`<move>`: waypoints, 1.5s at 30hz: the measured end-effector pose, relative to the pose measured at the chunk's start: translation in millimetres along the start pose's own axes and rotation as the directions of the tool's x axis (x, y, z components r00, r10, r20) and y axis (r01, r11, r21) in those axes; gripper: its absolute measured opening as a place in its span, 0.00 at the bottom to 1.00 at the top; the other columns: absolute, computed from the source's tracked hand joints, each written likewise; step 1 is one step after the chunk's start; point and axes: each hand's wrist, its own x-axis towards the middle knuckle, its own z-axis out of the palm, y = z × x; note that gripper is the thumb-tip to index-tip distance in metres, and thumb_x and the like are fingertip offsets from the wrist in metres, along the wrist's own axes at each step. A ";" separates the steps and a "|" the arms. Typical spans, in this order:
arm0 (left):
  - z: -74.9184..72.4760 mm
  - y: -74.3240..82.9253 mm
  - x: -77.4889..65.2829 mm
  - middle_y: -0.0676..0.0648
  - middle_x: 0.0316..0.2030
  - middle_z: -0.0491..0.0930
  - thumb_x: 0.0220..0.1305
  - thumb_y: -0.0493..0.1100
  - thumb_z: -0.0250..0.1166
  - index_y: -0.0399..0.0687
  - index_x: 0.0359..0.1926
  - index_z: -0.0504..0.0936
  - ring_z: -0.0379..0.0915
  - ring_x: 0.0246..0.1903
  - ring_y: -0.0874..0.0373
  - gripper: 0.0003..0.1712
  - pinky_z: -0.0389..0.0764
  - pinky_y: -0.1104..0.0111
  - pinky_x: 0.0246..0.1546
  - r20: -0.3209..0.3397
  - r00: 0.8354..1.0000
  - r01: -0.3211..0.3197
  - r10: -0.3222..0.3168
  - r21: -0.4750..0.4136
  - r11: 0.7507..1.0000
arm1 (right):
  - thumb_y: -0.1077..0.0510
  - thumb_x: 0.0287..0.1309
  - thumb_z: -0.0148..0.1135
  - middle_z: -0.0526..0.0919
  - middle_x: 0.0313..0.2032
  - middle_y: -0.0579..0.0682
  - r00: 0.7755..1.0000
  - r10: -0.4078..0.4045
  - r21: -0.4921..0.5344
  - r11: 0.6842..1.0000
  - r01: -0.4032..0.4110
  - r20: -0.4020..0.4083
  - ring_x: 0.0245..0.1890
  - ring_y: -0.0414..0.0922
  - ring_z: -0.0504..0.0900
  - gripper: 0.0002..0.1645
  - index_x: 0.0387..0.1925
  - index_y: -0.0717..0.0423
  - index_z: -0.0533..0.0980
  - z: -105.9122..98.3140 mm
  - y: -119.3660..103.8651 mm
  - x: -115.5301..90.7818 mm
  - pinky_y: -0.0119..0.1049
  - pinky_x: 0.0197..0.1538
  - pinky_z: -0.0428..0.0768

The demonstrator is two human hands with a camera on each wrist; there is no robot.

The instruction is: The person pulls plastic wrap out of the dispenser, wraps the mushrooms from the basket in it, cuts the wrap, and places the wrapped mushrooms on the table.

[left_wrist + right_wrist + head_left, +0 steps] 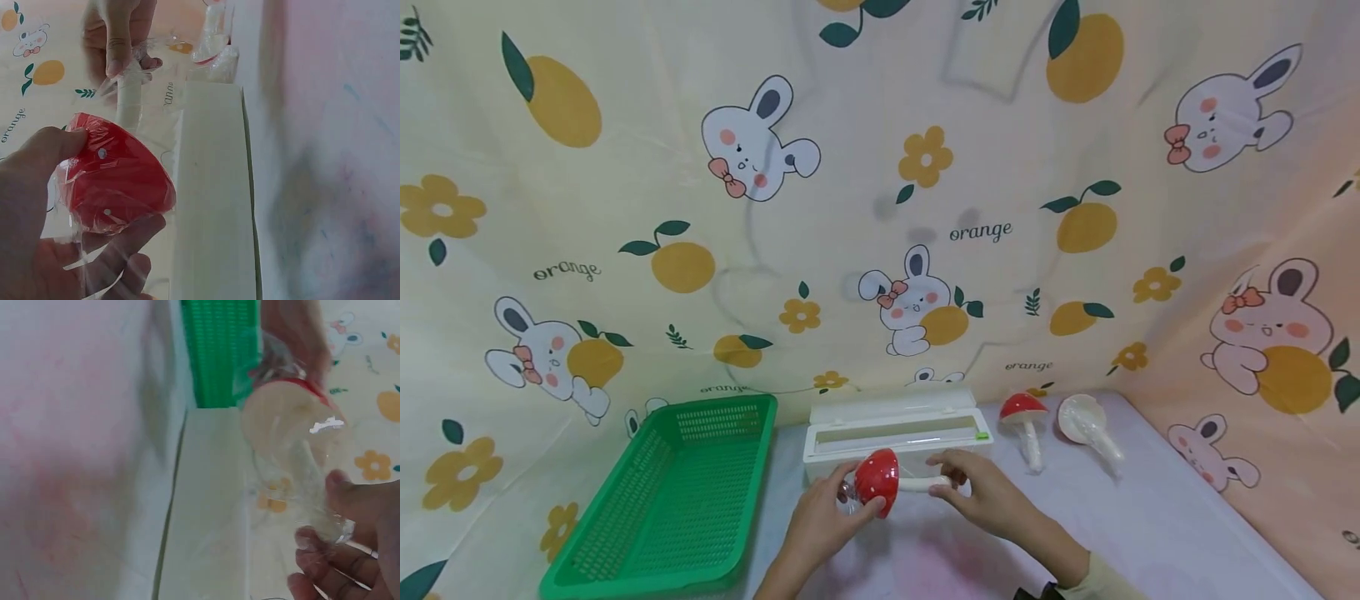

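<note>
Between both hands, a toy mushroom with a glossy red, white-dotted cap (877, 479) and a white stem (925, 483) lies sideways above the table. My left hand (822, 518) grips the cap, thumb on one side and fingers on the other. The stem's end is pinched by my right hand (992, 497). Clear plastic film (312, 481) covers the cap and stem in the wrist views, with a loose bunch beyond the cap. Just behind the hands stands a white lidded box (895, 437), its lid raised, with a long slot and a small green piece at its right end.
A green perforated basket (741, 533) stands on the left. Two more mushrooms, one red-capped (1024, 408) and one showing its pale underside (1084, 421), lie at the back right. Patterned cloth (865, 167) hangs behind the table and along its sides.
</note>
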 end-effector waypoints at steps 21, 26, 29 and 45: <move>-3.5 -3.3 12.2 0.50 0.37 0.78 0.61 0.73 0.73 0.50 0.70 0.79 0.73 0.39 0.54 0.46 0.78 0.63 0.33 0.009 0.999 0.046 -0.046 -0.084 0.995 | 0.54 0.55 0.84 0.84 0.37 0.35 0.992 -0.059 -0.334 0.943 0.020 -0.110 0.38 0.33 0.77 0.20 0.46 0.43 0.82 11.9 0.8 5.3 0.35 0.43 0.83; -5.9 -13.5 12.2 0.47 0.47 0.82 0.58 0.68 0.78 0.52 0.70 0.79 0.75 0.50 0.49 0.45 0.82 0.52 0.43 -0.013 0.999 -0.037 0.036 -0.085 0.996 | 0.52 0.57 0.83 0.88 0.43 0.40 0.990 -0.040 -0.321 0.947 -0.006 -0.136 0.42 0.37 0.82 0.18 0.48 0.44 0.87 8.1 3.6 10.5 0.39 0.48 0.87; -6.0 -16.1 13.0 0.45 0.56 0.80 0.52 0.66 0.83 0.51 0.68 0.80 0.73 0.58 0.47 0.47 0.82 0.45 0.52 -0.034 0.998 -0.058 0.056 -0.055 0.997 | 0.52 0.56 0.83 0.86 0.46 0.41 0.987 -0.044 -0.321 0.947 -0.008 -0.155 0.44 0.39 0.82 0.19 0.50 0.45 0.88 6.9 6.0 13.4 0.39 0.50 0.88; -8.9 -26.6 36.3 0.43 0.67 0.79 0.55 0.48 0.86 0.54 0.69 0.76 0.69 0.69 0.39 0.43 0.71 0.31 0.65 0.008 0.997 -0.080 0.082 -0.149 0.986 | 0.51 0.58 0.80 0.90 0.39 0.41 0.988 -0.046 -0.107 0.994 0.030 -0.145 0.37 0.37 0.80 0.18 0.49 0.53 0.90 -0.6 28.7 28.9 0.35 0.40 0.82</move>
